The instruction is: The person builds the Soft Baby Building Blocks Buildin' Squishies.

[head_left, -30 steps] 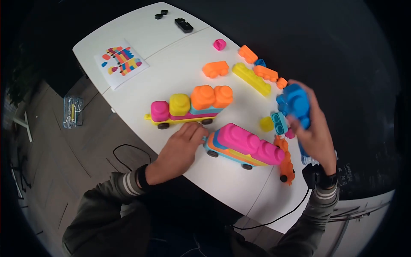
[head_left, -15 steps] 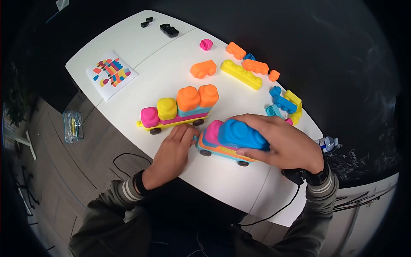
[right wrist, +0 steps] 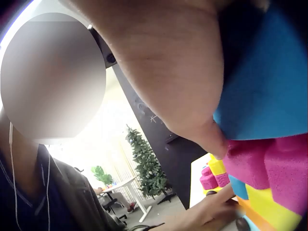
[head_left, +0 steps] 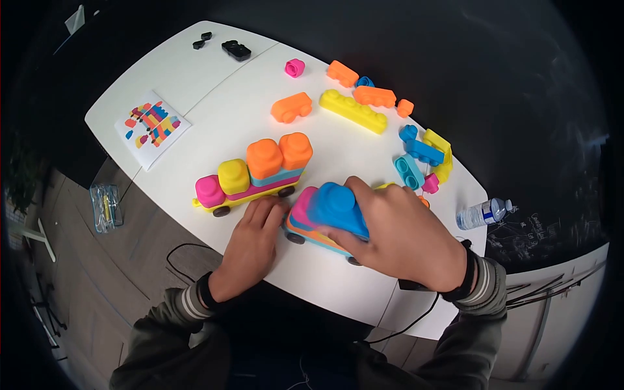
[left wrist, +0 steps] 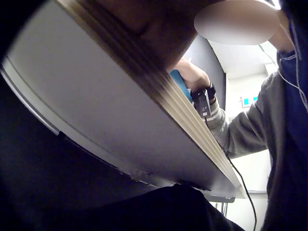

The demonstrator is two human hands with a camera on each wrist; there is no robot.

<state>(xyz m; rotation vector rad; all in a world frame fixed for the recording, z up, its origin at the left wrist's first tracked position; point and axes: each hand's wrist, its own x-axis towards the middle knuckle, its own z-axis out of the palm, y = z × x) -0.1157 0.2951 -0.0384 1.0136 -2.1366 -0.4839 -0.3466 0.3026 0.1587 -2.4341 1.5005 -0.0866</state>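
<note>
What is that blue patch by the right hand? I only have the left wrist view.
Observer: A blue block, gripped by the right hand.
Operator: What is directly below it?
Observer: A pink block, on top of a toy with wheels. Whether the two are pressed together, I can't tell.
Operator: Anything past that hand to watch for on the table?
Observer: Yes, a water bottle near the edge.
</note>
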